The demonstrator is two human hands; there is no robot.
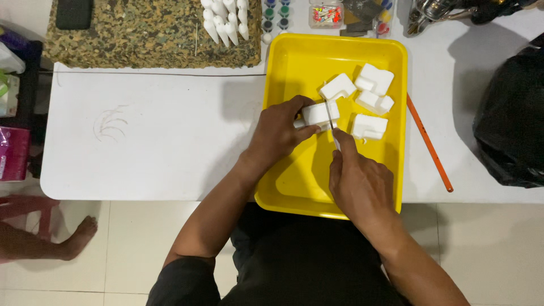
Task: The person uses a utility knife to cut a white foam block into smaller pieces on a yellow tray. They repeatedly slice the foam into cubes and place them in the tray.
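White foam block [319,113], held over the yellow tray [294,170]: left hand [277,133] curled closed around its left end, fingers wrapped over top and front. Right hand [360,184] closed in a fist-like grip on a thin blade tool [334,133], forefinger laid along it; the tip meets the block's right face.

Surroundings, left to right: pink and green packets at the table's far left edge; a bare foot [79,235] of another person on the tiled floor; camouflage-pattern pad [147,34] at the back with a dark rectangle [73,12] on it and a cluster of white cone-shaped pieces [226,22]; small paint pots [276,14]; clear box of coloured bits [326,15]. Four more white foam pieces [371,102] lie in the tray just right of the held block, close to the blade. Orange rod [429,141] lies aslant beside the tray's right wall. Black bag [513,119] at far right.

Open room: bare white table [158,141] left of the tray; tray's near half unoccupied; its near edge overhangs the table edge.
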